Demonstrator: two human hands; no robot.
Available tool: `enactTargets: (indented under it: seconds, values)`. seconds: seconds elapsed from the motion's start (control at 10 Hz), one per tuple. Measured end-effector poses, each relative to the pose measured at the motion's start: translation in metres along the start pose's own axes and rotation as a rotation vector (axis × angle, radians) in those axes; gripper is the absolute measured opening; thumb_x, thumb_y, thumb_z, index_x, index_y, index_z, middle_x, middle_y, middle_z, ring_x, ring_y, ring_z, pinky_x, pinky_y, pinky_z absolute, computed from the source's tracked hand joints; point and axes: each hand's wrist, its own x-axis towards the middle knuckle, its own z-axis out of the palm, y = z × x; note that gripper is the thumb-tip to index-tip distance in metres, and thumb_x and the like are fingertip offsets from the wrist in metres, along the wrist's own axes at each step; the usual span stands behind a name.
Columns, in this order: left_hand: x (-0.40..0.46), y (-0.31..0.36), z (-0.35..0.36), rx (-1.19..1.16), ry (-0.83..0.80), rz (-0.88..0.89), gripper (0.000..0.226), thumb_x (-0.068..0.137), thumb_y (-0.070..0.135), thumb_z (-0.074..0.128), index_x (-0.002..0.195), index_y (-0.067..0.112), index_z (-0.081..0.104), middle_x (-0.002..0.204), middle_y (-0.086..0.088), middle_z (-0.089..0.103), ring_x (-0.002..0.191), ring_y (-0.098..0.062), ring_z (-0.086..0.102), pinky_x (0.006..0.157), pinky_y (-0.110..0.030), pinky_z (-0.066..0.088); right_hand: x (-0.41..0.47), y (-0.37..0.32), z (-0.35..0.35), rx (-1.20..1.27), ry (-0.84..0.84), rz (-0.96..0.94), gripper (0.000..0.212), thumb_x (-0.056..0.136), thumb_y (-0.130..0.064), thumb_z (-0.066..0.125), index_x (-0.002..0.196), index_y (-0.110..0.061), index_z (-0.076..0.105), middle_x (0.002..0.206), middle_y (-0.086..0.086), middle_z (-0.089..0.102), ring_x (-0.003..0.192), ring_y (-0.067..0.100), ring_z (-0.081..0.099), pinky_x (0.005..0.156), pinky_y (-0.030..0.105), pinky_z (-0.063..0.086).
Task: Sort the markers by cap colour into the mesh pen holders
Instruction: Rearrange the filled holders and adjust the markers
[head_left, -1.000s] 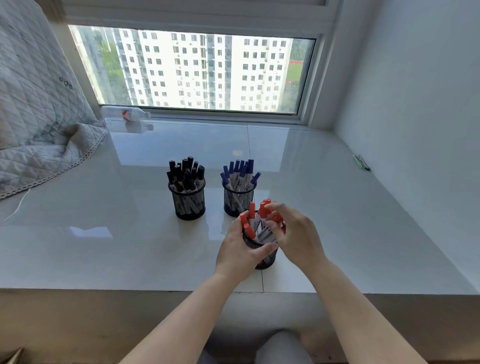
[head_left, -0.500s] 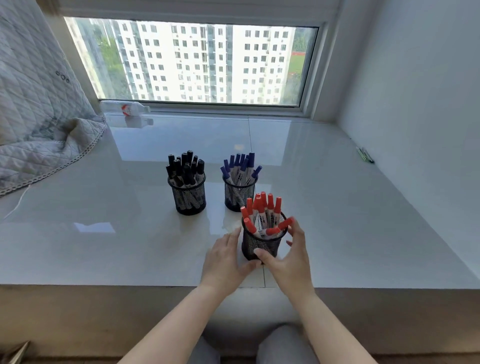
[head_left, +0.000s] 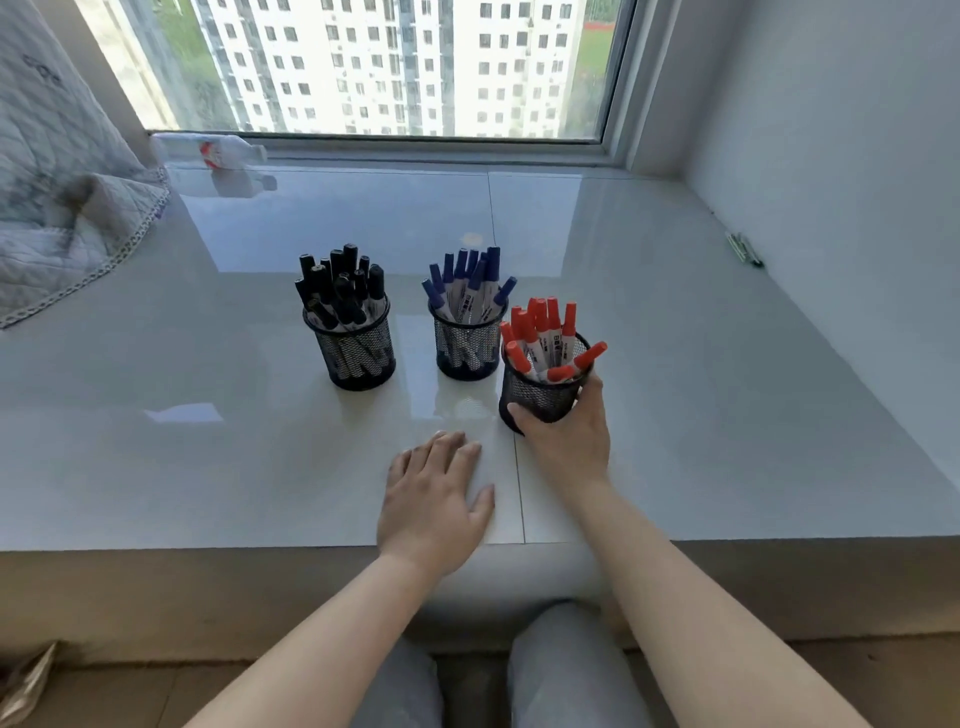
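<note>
The left hand (head_left: 434, 501) has let go of the red-cap holder (head_left: 543, 392) and now lies flat and open on the bench (head_left: 701, 415). The right hand (head_left: 569, 436) alone grips that holder, thumb and fingers wrapped round the mesh, and has slid it away from the person, up beside the blue-cap holder (head_left: 466, 347). The black-cap holder (head_left: 356, 348) stands further out, ahead of the left hand. I see no loose markers, so the sorting looks finished. The bench is glossy pale tile under a window (head_left: 395, 67), with a quilt (head_left: 62, 182) far left.
</note>
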Motion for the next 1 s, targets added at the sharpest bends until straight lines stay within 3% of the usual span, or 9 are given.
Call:
enactTargets:
  seconds: [0.4, 0.7, 1.0]
  values:
    - [0.0, 0.001, 0.0, 0.024, -0.031, -0.023, 0.052, 0.085, 0.052, 0.026, 0.133, 0.033, 0.035, 0.144, 0.011, 0.032, 0.136, -0.012, 0.022, 0.111, -0.033, 0.012, 0.051, 0.006, 0.008, -0.077, 0.01, -0.056, 0.092, 0.06, -0.052, 0.07, 0.136, -0.029, 0.025, 0.125, -0.004, 0.054, 0.112, 0.023, 0.053, 0.083, 0.027, 0.038]
    - [-0.001, 0.002, -0.003, -0.005, -0.047, -0.022, 0.05, 0.087, 0.05, 0.028, 0.134, 0.032, 0.032, 0.145, 0.01, 0.029, 0.136, -0.013, 0.019, 0.112, -0.034, 0.012, 0.059, 0.007, 0.008, -0.085, 0.067, -0.014, 0.094, 0.064, -0.049, 0.071, 0.14, -0.028, 0.019, 0.132, 0.003, 0.051, 0.118, 0.029, 0.05, 0.099, 0.044, 0.043]
    - [0.001, 0.004, -0.004, -0.031, -0.024, -0.028, 0.048, 0.083, 0.048, 0.028, 0.126, 0.032, 0.04, 0.141, 0.01, 0.037, 0.132, -0.014, 0.028, 0.109, -0.033, 0.016, 0.056, 0.005, 0.005, -0.028, 0.149, 0.021, 0.091, 0.068, -0.043, 0.072, 0.142, -0.024, 0.021, 0.14, 0.0, 0.042, 0.125, 0.023, 0.045, 0.103, 0.04, 0.04]
